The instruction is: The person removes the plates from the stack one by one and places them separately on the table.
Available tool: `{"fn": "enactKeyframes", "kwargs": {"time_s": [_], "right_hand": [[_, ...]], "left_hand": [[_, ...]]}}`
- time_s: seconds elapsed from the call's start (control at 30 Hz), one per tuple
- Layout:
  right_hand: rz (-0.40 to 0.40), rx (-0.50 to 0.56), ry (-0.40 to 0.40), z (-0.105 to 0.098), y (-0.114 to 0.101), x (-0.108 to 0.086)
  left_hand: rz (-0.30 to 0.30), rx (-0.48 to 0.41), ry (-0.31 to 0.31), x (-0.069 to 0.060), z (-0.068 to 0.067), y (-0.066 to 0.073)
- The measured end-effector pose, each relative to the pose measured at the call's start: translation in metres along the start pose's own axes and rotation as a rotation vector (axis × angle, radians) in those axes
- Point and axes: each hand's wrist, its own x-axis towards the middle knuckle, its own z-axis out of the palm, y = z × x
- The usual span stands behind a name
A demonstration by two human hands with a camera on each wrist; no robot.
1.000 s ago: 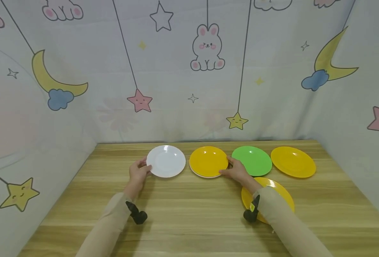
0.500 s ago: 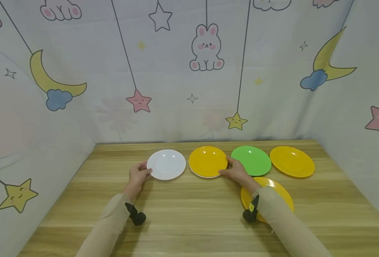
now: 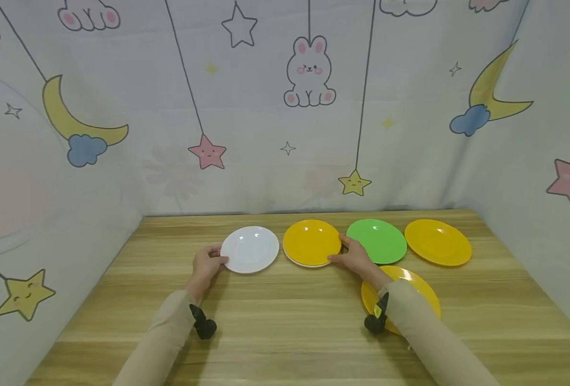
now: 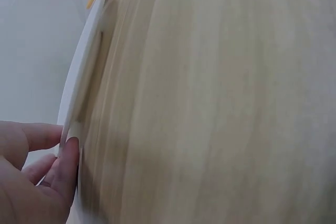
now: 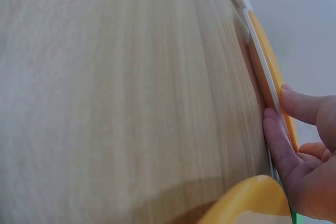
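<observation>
In the head view the left hand (image 3: pixel 207 266) pinches the left rim of a white plate (image 3: pixel 250 250). The left wrist view shows that hand (image 4: pixel 39 174) with thumb and fingers on either side of the white rim (image 4: pixel 73 85). My right hand (image 3: pixel 358 257) holds the right edge of a yellow plate (image 3: pixel 312 242), which lies on top of a white one. From the right wrist the yellow plate (image 5: pixel 268 51) and the white rim beneath it are both between thumb and fingers of the hand (image 5: pixel 310 150).
Right of the held plates lie a green plate (image 3: pixel 377 241) and another yellow plate (image 3: pixel 438 242). A further yellow plate (image 3: pixel 422 287) lies nearer, partly under the right forearm. A patterned curtain (image 3: pixel 265 107) stands behind the wooden table (image 3: pixel 285 332).
The white plate in the left hand has moved slightly nearer and its tilt has changed. My right hand and the yellow plate have hardly moved.
</observation>
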Motion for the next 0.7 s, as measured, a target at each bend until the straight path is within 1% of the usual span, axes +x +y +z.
{"fn": "enactKeyframes", "kwargs": {"time_s": [0.13,0.23,0.43,0.57,0.63,0.7], "right_hand": [[-0.01,-0.023,0.004,0.0,0.001,0.0],[-0.012,-0.017,0.003,0.001,0.001,0.0],[-0.009,-0.017,0.006,0.0,0.002,-0.001],[-0.002,-0.033,0.007,0.0,0.001,-0.001],[0.003,-0.036,0.005,-0.001,0.001,0.0],[0.007,-0.04,0.007,0.0,0.001,0.0]], "left_hand": [[0.023,0.057,0.007,0.002,-0.002,-0.001],[0.033,0.077,-0.003,0.001,-0.003,0.0],[0.057,0.164,0.01,-0.001,-0.007,0.002],[0.098,0.205,0.028,-0.001,-0.012,0.007],[0.12,0.217,0.032,0.0,-0.015,0.012],[0.126,0.22,0.027,0.0,-0.017,0.018]]}}
